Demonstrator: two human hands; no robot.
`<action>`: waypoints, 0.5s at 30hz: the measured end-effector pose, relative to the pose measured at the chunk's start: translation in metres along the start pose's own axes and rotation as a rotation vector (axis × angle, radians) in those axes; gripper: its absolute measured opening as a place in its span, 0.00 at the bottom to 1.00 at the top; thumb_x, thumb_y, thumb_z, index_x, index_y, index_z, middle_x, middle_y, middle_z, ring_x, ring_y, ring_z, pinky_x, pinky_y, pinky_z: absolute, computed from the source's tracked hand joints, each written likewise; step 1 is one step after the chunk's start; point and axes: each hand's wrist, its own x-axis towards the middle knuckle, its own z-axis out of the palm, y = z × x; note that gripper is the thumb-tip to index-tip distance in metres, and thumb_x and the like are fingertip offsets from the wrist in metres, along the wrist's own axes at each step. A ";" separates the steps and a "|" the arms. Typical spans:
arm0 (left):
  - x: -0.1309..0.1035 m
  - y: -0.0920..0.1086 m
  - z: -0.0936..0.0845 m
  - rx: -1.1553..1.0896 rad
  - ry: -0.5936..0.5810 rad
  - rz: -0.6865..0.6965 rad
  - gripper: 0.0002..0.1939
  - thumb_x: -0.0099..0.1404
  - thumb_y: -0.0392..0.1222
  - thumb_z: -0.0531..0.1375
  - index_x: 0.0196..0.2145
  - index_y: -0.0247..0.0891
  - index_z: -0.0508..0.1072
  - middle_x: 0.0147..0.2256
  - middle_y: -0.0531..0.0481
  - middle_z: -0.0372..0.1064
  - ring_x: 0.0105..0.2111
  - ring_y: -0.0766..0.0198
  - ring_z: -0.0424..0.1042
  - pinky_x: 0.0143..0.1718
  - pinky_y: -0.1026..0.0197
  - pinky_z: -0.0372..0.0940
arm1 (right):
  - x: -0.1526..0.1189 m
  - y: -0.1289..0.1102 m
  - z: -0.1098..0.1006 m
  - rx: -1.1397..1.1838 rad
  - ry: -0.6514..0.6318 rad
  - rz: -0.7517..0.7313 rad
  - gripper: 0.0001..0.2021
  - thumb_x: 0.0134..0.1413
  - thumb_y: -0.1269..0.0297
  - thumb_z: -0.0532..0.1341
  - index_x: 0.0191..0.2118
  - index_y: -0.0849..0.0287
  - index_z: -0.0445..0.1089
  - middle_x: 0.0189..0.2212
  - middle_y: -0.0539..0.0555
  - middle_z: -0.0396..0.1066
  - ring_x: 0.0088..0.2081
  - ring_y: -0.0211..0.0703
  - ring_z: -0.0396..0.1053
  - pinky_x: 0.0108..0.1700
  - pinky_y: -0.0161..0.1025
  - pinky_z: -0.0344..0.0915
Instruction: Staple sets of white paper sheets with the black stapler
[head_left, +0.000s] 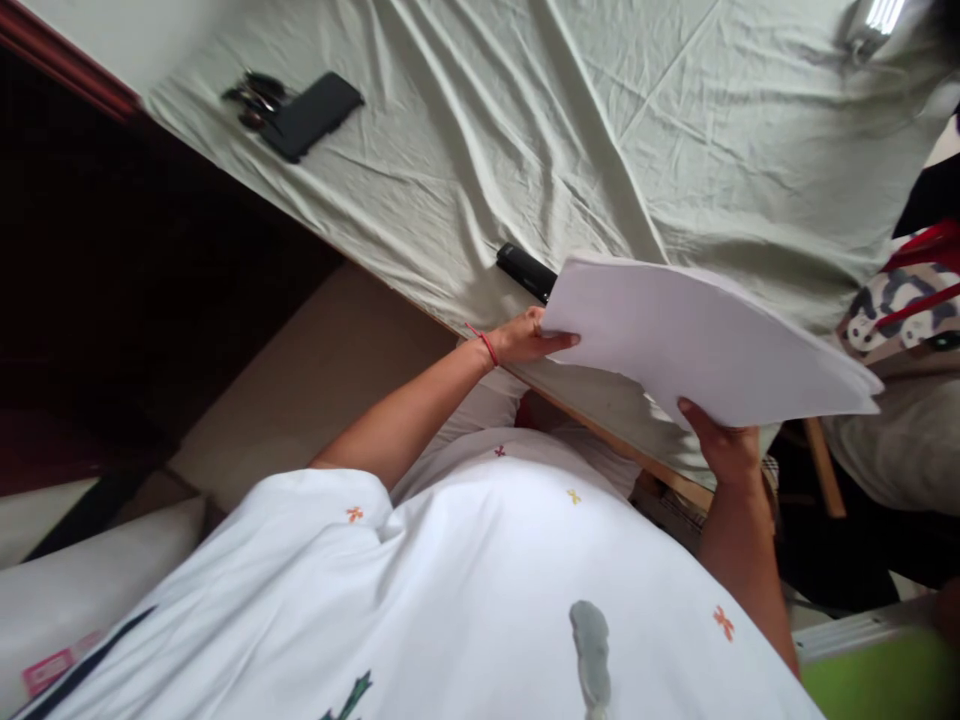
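A stack of white paper is held up over the near edge of a cloth-covered surface, its sheets slightly curved and fanned at the right end. My left hand, with a red string at the wrist, grips the stack's left corner, thumb on top. My right hand holds the lower edge nearer the right, thumb on top and other fingers hidden beneath. Just beyond my left hand lies a black object, partly covered by the paper; it looks like a stapler.
Wrinkled pale green cloth covers the surface. A black phone-like case lies beside keys at the upper left. A white lamp-like device stands at the upper right. A panda-patterned fabric item is at the right.
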 end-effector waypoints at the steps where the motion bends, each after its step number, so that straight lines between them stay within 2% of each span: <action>1: 0.000 0.001 -0.001 -0.033 -0.034 -0.031 0.17 0.62 0.55 0.63 0.32 0.36 0.76 0.30 0.47 0.75 0.33 0.58 0.74 0.37 0.54 0.73 | 0.000 -0.001 0.002 0.009 0.014 -0.006 0.21 0.33 0.61 0.77 0.38 0.57 0.75 0.38 0.51 0.77 0.52 0.45 0.72 0.65 0.50 0.63; 5: 0.000 0.008 -0.004 -0.198 -0.117 -0.155 0.23 0.63 0.59 0.63 0.38 0.33 0.78 0.35 0.44 0.78 0.37 0.56 0.76 0.39 0.55 0.73 | 0.001 -0.003 0.004 -0.011 0.080 0.012 0.19 0.38 0.56 0.75 0.37 0.61 0.77 0.38 0.54 0.78 0.49 0.48 0.74 0.62 0.50 0.66; 8: -0.003 0.013 -0.005 -0.329 -0.168 -0.189 0.27 0.60 0.61 0.66 0.43 0.32 0.78 0.40 0.42 0.79 0.40 0.54 0.77 0.43 0.53 0.74 | 0.000 -0.004 0.000 -0.023 0.100 0.070 0.20 0.39 0.55 0.75 0.37 0.63 0.78 0.37 0.56 0.79 0.46 0.50 0.75 0.58 0.49 0.69; 12: -0.008 0.013 0.001 -0.453 -0.191 -0.221 0.29 0.57 0.61 0.69 0.45 0.33 0.78 0.42 0.41 0.80 0.42 0.53 0.78 0.45 0.52 0.75 | -0.002 -0.004 -0.004 0.228 0.173 0.179 0.20 0.32 0.58 0.78 0.34 0.63 0.78 0.35 0.56 0.79 0.39 0.46 0.76 0.51 0.46 0.74; 15: -0.009 0.013 0.004 -0.507 -0.184 -0.274 0.27 0.57 0.59 0.70 0.44 0.33 0.78 0.40 0.42 0.80 0.39 0.56 0.79 0.42 0.54 0.75 | -0.003 -0.004 -0.003 0.287 0.213 0.257 0.21 0.29 0.59 0.79 0.31 0.64 0.78 0.34 0.57 0.79 0.32 0.44 0.75 0.44 0.46 0.77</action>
